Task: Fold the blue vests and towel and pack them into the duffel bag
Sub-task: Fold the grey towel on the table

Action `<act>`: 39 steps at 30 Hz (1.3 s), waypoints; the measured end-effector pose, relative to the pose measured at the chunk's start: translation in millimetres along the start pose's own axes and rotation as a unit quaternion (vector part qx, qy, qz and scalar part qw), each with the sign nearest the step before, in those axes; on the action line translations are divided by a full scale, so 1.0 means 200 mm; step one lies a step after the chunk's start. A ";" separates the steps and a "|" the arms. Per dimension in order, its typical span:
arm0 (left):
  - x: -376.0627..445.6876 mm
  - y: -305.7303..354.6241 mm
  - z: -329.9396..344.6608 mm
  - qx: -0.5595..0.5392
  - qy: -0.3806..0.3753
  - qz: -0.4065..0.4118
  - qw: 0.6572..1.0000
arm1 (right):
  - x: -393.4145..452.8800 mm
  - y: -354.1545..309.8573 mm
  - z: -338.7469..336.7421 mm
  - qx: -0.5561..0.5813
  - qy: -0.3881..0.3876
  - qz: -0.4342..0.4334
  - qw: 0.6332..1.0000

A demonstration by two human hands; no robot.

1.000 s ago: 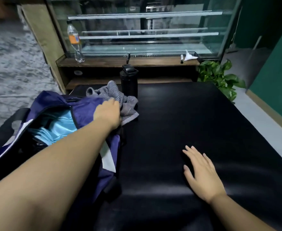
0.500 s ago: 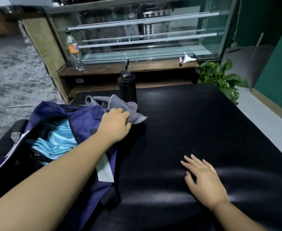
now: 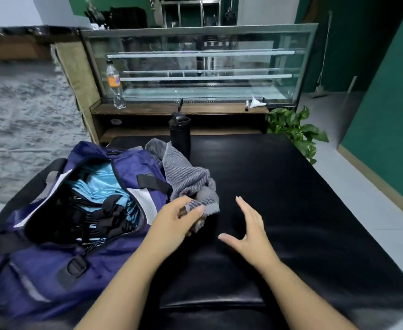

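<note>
Your left hand (image 3: 179,220) has dragged the grey towel (image 3: 188,179) off the duffel bag (image 3: 53,277) onto the surface (image 3: 291,198) and pinches its corner, your right hand (image 3: 250,229) lifting open-fingered beside it, vests (image 3: 100,184) already packed, so folding comes next.

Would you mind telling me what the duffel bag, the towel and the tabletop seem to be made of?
Duffel bag: likely nylon or polyester, a slightly shiny purple-blue woven fabric that creases softly. Towel: grey ribbed cloth, matte, possibly cotton or microfibre. Table: black and glossy with soft reflections, perhaps padded vinyl or leatherette; uncertain.
</note>
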State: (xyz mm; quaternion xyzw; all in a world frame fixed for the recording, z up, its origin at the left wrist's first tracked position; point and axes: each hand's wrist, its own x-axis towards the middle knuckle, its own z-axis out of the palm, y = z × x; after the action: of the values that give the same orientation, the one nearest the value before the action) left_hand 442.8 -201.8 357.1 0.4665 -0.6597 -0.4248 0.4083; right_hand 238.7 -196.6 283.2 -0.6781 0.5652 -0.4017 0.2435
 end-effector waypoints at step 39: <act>-0.22 0.20 -0.04 0.325 0.009 0.123 0.938 | -0.35 -0.77 -0.61 0.224 0.159 0.091 0.957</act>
State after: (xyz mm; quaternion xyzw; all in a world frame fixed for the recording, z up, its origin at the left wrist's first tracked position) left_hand 450.5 -153.2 391.2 0.4930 -0.8101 -0.1296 0.2898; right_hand 224.7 -77.3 452.9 -0.4795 0.5517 -0.5965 0.3315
